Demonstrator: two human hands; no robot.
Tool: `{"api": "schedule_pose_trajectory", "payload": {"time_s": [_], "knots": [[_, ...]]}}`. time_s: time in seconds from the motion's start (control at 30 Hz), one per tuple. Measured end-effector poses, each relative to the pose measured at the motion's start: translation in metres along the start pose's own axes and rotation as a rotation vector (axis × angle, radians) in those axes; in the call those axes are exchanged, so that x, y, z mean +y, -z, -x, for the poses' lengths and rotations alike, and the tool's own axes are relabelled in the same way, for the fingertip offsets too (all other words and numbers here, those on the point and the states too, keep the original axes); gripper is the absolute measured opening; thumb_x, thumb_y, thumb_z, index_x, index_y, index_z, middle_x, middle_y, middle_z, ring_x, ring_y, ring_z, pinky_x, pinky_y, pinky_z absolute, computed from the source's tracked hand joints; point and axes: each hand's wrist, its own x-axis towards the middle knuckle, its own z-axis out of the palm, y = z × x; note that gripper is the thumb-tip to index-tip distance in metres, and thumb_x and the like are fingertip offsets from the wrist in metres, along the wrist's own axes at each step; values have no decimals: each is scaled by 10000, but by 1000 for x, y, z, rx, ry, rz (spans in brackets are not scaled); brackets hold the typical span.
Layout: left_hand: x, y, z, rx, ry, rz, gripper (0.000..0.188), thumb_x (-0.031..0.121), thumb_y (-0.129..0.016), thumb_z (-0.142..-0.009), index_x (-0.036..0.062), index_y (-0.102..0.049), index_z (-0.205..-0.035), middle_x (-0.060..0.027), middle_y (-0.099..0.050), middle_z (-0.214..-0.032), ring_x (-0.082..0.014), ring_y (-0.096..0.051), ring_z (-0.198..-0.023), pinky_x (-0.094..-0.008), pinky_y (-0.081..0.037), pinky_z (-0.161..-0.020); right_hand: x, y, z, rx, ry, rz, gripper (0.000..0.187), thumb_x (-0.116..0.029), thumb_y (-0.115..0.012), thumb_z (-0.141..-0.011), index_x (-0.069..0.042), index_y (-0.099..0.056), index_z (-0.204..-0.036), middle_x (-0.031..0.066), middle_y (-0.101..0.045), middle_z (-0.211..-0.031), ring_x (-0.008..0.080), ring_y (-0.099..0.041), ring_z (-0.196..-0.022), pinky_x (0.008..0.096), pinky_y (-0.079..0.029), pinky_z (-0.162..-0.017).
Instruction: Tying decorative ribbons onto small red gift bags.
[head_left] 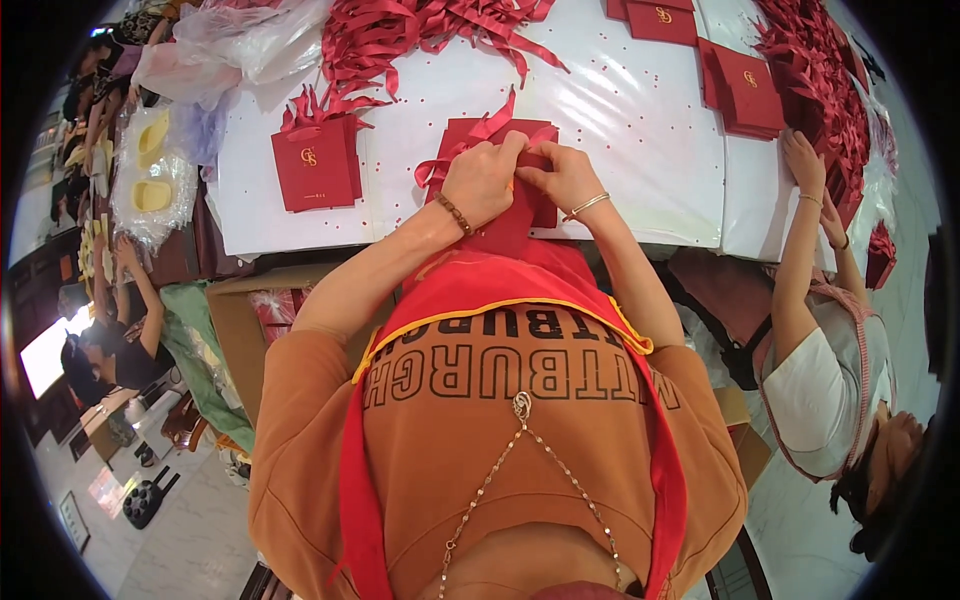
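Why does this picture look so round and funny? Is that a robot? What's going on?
No robot here! These are a person's own bare hands. There is one picture, from a camera worn on the person's head, looking down. Its very wide lens makes straight edges look bent.

The left hand and right hand look pinched on a red ribbon, over a red bag. The fingers hide exactly how each one grips.

On the white table are a stack of red bags at the left, a heap of ribbons at the far side and some clear plastic. At the right, another person's hand is near more red bags.
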Motion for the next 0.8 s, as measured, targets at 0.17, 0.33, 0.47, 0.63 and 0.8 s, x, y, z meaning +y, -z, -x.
{"api": "schedule_pose_trajectory", "payload": {"time_s": [0.17, 0.33, 0.47, 0.63, 0.8], "knots": [[-6, -5, 1, 2, -1, 49, 276, 0, -518, -685, 49, -430, -941, -141, -543, -636, -313, -552, -625, -422, -429, -530, 4, 2, -1, -55, 29, -106, 255, -134, -645, -718, 0, -602, -931, 170, -605, -803, 260, -587, -719, 330, -450, -649], [-24, 24, -13, -440, 354, 348, 171, 134, -611, -742, 59, -533, -874, -97, -600, -787, -249, -582, -697, -344, -437, -563, 5, -1, 1, -101, 37, -122, 240, -122, -640, -717, -1, -598, -921, 162, -598, -814, 265, -581, -738, 322, -451, -667], [-23, 35, -20, -299, -50, -125, 166, 192, -596, -756, 34, -593, -806, -74, -622, -768, -232, -575, -750, -330, -437, -650, 0, -10, 2, 6, 272, 25, 186, -106, -624, -717, -22, -599, -881, 137, -571, -823, 295, -560, -761, 344, -450, -676], [-61, 43, -37, -568, 178, 541, 221, 203, -536, -790, 18, -628, -867, -44, -612, -715, -144, -525, -633, -277, -397, -566, -12, -13, 1, 31, 357, 84, 143, -103, -609, -728, -27, -597, -849, 127, -550, -813, 304, -552, -774, 365, -448, -677], [-70, 37, -57, -972, 294, 507, 174, 153, -541, -779, 14, -637, -821, 14, -536, -628, -60, -450, -594, -222, -381, -580, -16, -17, -2, 8, 412, 156, 147, -105, -602, -733, -28, -593, -857, 123, -550, -819, 305, -551, -771, 367, -447, -672]]}}
